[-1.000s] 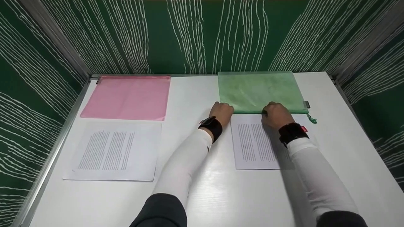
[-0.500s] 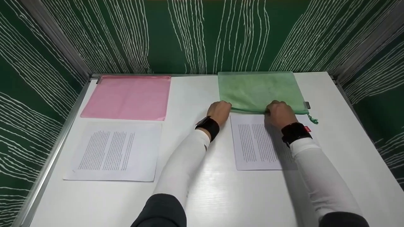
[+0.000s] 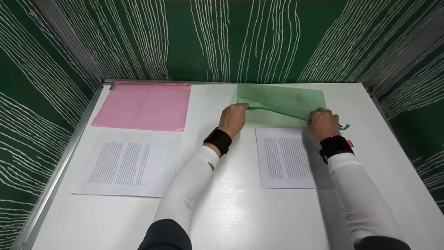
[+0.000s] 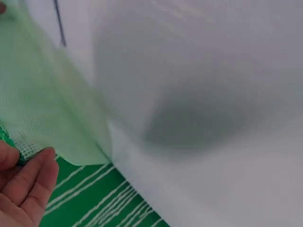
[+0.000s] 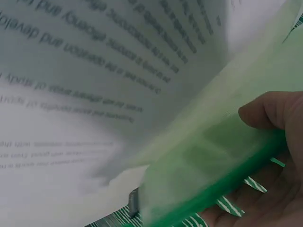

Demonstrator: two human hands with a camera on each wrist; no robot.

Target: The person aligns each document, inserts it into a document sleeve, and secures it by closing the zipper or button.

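Note:
A green mesh zip pouch [image 3: 284, 100] lies at the back right of the table, its near edge raised and slanting. My left hand [image 3: 233, 118] pinches the left end of that edge; in the left wrist view, the thumb and fingers of the left hand [image 4: 28, 189] meet on the mesh. At the right end my right hand [image 3: 324, 122] grips the edge. In the right wrist view, the thumb of the right hand [image 5: 291, 109] is over the pouch and its fingers are beneath. A green cord [image 3: 344, 127] sticks out beside the right hand. Printed paper [image 3: 288, 159] lies just in front.
A pink zip pouch [image 3: 144, 107] lies flat at the back left, with another printed sheet [image 3: 128, 163] before it. Green walls with white lines [image 3: 194, 41] border the white table [image 3: 225, 208] at the back and sides.
The pouch's near edge has come up off the table. My left hand has moved left and slightly back, my right hand to the right, both with the edge.

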